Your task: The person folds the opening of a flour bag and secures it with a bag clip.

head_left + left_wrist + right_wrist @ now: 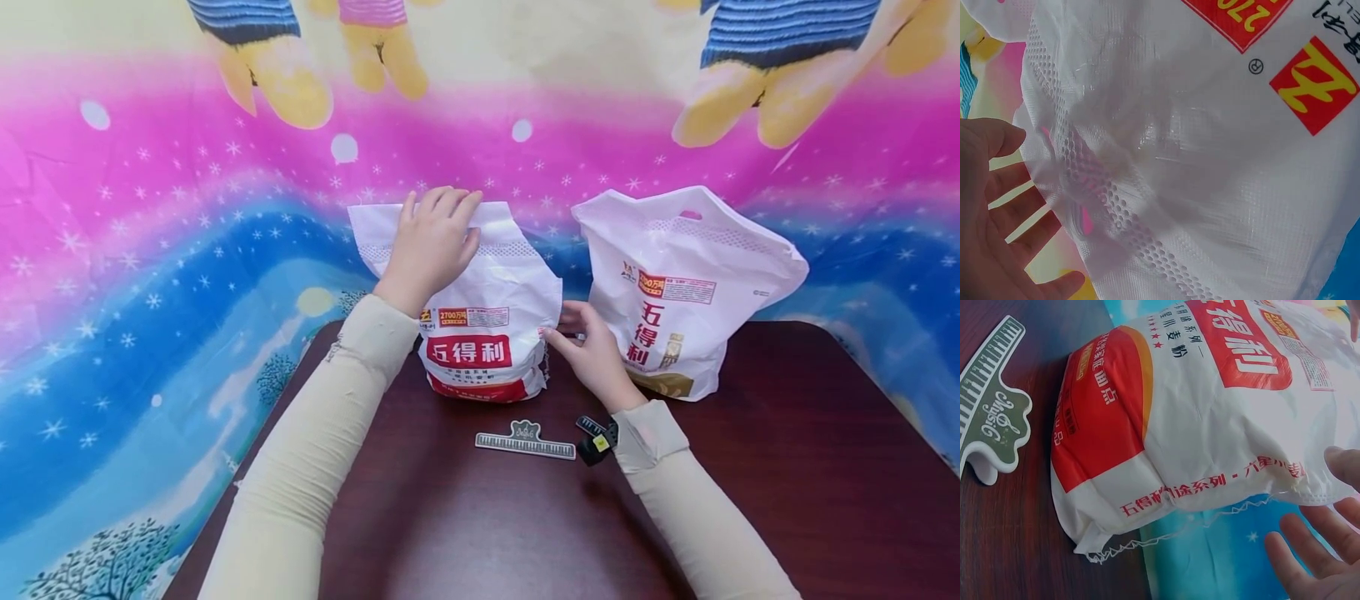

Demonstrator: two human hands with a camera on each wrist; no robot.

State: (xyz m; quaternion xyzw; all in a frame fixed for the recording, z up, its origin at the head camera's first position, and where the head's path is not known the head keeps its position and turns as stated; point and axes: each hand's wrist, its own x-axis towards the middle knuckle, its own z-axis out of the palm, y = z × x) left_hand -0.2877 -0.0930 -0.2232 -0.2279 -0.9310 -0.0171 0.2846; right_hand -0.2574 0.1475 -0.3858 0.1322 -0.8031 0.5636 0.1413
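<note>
A white flour bag with a red label and white lettering stands on the dark brown table. My left hand is at its upper edge with fingers spread; in the left wrist view the fingertips meet the perforated top strip and partly disappear behind it. At the bag's right side, my right hand pinches the seam edge, the thumb in front and the index tip hidden behind. In front of the bag lies a long clip with piano-key markings and a "Music" handle.
Another white flour bag, with a handle slot and gold print, stands to the right. Small black clips lie beside my right cuff. Behind the table hangs a colorful cloth backdrop with snowflakes.
</note>
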